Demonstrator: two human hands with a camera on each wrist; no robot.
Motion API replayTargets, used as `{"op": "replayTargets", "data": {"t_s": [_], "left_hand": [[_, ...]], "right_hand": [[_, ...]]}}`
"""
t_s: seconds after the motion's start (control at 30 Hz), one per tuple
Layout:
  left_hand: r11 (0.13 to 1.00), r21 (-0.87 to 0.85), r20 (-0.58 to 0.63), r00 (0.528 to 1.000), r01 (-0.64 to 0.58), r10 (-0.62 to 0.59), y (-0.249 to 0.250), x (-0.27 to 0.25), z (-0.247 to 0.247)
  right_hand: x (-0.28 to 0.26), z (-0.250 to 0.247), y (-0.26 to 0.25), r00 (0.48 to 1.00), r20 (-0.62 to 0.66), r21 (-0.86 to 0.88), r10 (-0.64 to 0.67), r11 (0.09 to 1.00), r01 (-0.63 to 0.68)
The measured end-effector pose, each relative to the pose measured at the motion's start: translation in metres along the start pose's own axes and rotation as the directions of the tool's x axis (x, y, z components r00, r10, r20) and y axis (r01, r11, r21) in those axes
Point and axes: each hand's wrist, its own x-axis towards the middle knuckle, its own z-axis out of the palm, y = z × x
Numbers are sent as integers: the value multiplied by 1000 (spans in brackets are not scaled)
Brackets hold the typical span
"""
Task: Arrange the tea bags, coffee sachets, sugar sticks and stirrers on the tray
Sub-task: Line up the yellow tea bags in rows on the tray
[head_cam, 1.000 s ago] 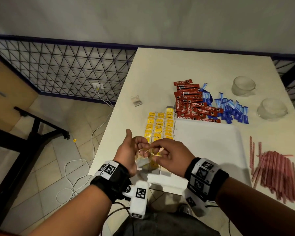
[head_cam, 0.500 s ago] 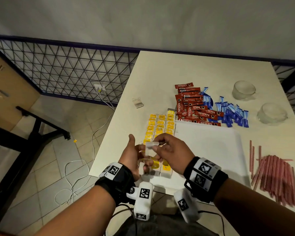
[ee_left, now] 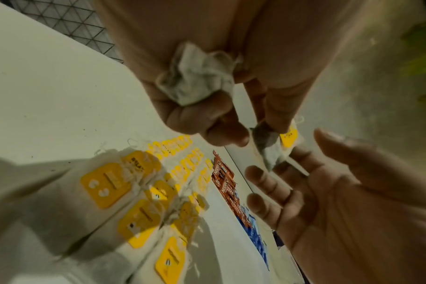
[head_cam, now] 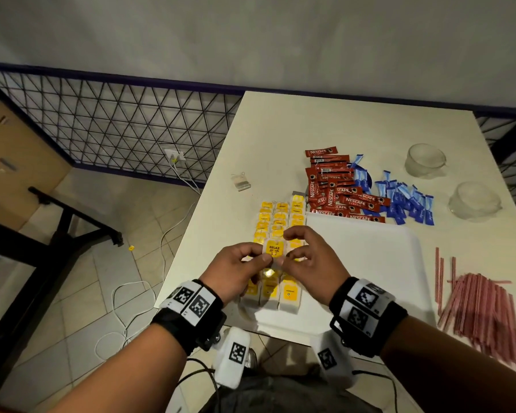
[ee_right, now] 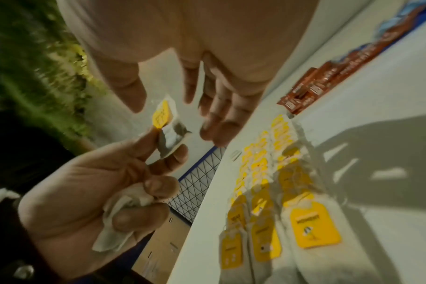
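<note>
The left hand [head_cam: 236, 271] pinches a single white paper tea bag with a yellow tag [head_cam: 274, 250] between thumb and forefinger, with a crumpled one tucked under its lower fingers. It hangs above the near rows of yellow-tagged tea bags [head_cam: 277, 231], likely so its string can be straightened first. The right hand [head_cam: 309, 257] hovers just beside it, fingers spread, gripping nothing. The flat white tray [head_cam: 370, 263] lies to the right.

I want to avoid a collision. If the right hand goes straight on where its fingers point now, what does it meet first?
Probably the tea bag that the left hand pinches; the right hand is open just beside it, though depth is unclear.
</note>
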Motion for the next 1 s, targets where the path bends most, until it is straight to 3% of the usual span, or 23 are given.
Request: {"op": "replayTargets", "data": {"t_s": [0.13, 0.23, 0.37, 0.47, 0.67, 0.87, 1.0], "left_hand": [[995, 89, -12, 999, -51, 52, 1, 0, -1], [946, 314, 8, 997, -81, 83, -11, 5, -6], [822, 569, 87, 992, 24, -90, -42, 5, -10], [710, 701, 77, 982, 71, -174, -59, 2, -5], [604, 791, 48, 973, 101, -226, -65, 2, 10], [589, 802, -34, 993, 96, -116, -60, 0, 18], [542, 839, 71, 997, -50, -19, -58, -6, 14]], "right_hand": [[3, 3, 3, 1000, 3, -190, -17, 982, 17], [2, 5, 9, 999, 46, -240, 17, 971, -6], [-5, 0, 33, 975, 127, -430, 185, 896, -114], [-11, -7, 48, 953, 179, -572, 245, 814, -102], [-17, -7, 57, 942, 222, -706, 252, 707, -23], [-16, -1, 59, 932, 254, -749, 258, 663, 20], [-17, 1, 63, 930, 275, -761, 244, 646, 56]]}}
